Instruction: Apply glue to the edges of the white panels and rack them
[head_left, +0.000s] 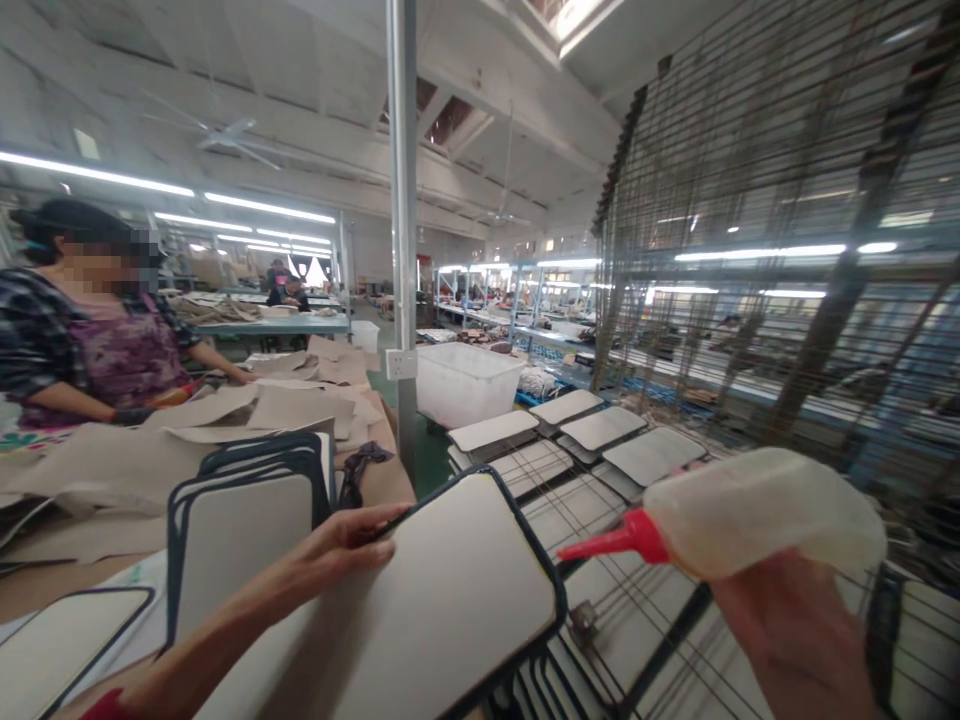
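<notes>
My left hand (349,545) grips the near edge of a white panel with a dark blue trim (450,600), held flat in front of me. My right hand (795,625) is wrapped round a translucent squeeze bottle (757,510) whose red nozzle (615,540) points left toward the panel's right edge. The nozzle tip hovers just beside the trim, apart from it.
A stack of the same trimmed panels (247,510) stands on the table to the left. Wire racks (600,470) hold several white panels below a tall mesh frame (787,220). A metal pole (403,230) and a white bin (465,385) stand ahead. A person (82,320) works at the left table with brown sheets.
</notes>
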